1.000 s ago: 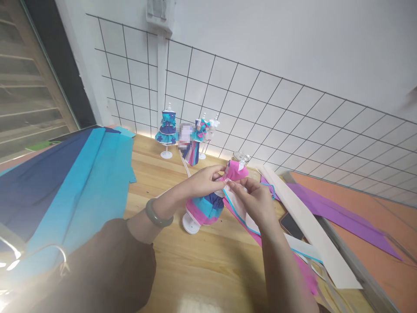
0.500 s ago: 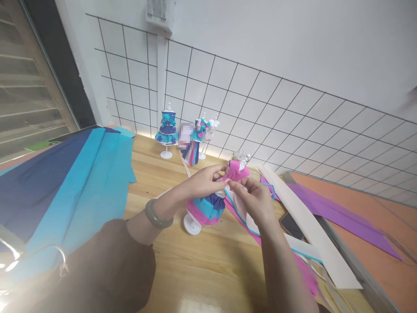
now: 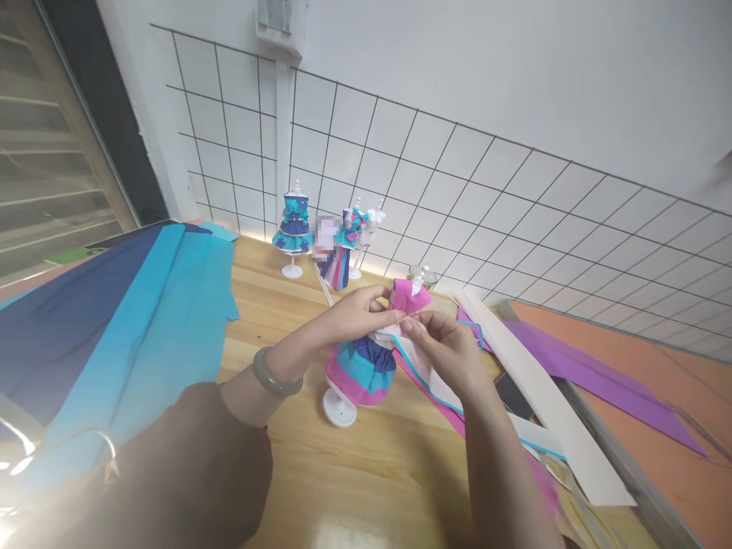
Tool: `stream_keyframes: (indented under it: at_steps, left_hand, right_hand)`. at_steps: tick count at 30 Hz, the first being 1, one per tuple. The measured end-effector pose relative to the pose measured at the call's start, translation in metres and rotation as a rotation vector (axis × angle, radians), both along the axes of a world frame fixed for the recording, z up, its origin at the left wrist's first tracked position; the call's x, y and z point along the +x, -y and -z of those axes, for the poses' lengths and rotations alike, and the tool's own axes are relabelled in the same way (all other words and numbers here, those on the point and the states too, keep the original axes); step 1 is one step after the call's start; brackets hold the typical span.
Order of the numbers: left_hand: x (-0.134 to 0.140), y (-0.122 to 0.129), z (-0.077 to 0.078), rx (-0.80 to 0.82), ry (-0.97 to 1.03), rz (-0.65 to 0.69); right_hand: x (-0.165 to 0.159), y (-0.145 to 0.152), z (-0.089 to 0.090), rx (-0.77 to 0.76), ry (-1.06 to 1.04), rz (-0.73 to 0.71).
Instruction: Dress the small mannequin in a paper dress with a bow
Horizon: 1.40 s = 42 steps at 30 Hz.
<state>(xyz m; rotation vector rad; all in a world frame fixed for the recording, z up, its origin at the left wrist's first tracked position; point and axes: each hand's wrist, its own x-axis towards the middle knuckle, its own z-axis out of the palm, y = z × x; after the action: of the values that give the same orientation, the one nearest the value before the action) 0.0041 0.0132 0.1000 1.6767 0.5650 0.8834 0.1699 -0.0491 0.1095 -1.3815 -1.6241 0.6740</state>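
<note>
A small dress-form mannequin wears a pink bodice (image 3: 407, 296) and a skirt (image 3: 366, 370) banded in dark blue, light blue and pink. It leans to the right on its round white base (image 3: 339, 409). My left hand (image 3: 363, 313), a bangle on its wrist, is closed at the waist, thumb on the white strip and fingers partly hidden behind the bodice. My right hand (image 3: 449, 347) pinches the white crepe-paper-like strip (image 3: 422, 367) with a light blue edge, close to the left thumb. The strip trails right beneath my right forearm.
Several dressed mini mannequins, one in a blue tiered dress (image 3: 294, 225), stand by the wire grid (image 3: 417, 160). Blue sheets (image 3: 165, 305) lie at left. A long white strip (image 3: 549, 396), a purple strip (image 3: 611, 389) and a dark flat object (image 3: 513, 396) lie right. A clear dish (image 3: 428, 276) sits behind.
The mannequin's base and skirt have shifted slightly toward me, and its top has moved a little left. Both hands stay at the waist with the strip, the fingertips now closer together.
</note>
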Motion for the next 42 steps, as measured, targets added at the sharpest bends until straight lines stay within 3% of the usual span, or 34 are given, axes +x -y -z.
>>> stream_keyframes:
  at_steps: [3,6,9,13,20,24,29,33,37,40,42]
  left_hand:
    - [-0.002,-0.002,-0.001,0.0,-0.034,-0.036]
    - [-0.004,-0.004,-0.002,0.019,-0.058,-0.096]
    - [-0.006,-0.006,-0.002,0.015,-0.061,-0.141]
    - [-0.007,-0.009,-0.001,-0.025,-0.088,-0.195]
    - [-0.007,-0.009,-0.005,-0.032,-0.073,-0.279]
    - [-0.009,-0.008,-0.009,-0.064,-0.048,-0.273]
    - [-0.013,-0.011,-0.009,-0.074,-0.01,-0.226]
    - [-0.018,-0.014,-0.006,-0.055,-0.014,-0.116]
    - [-0.022,-0.01,-0.009,-0.007,-0.041,-0.037]
    - [-0.021,-0.004,-0.012,-0.008,-0.036,0.041]
    - [-0.02,-0.001,-0.013,-0.006,-0.02,0.09]
  right_hand:
    - [0.002,0.0,0.002,0.114,0.098,0.062]
    - [0.0,0.003,0.001,0.375,0.265,0.122]
    - [-0.006,0.009,-0.004,0.568,0.465,0.034]
    - [-0.014,0.013,-0.005,0.634,0.669,-0.103]
    - [-0.017,0.008,0.008,0.847,0.847,-0.103]
    - [-0.021,0.007,0.012,0.895,0.905,-0.117]
    - [-0.024,0.006,0.012,0.853,0.835,-0.182]
    - [-0.02,0.008,0.008,0.786,0.503,-0.136]
    - [-0.009,0.005,0.002,0.474,0.221,0.063]
    - [-0.003,0.001,-0.001,0.173,0.104,0.007]
    - [-0.001,-0.001,0.0,0.051,0.049,-0.047]
